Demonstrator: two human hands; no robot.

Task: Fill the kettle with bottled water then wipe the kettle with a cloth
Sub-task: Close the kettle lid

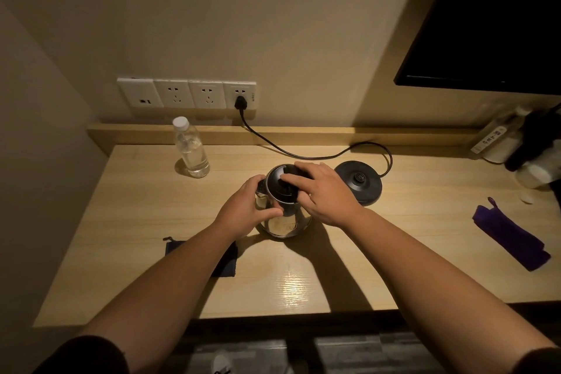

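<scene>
While my left hand (246, 210) grips the steel kettle (283, 215) mid-desk and my right hand (326, 191) curls over its black lid (280, 181), a hard tug could tip it toward the capped water bottle (191, 150).

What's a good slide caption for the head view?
Both hands grip the steel kettle off its base, capped water bottle nearby.
</scene>
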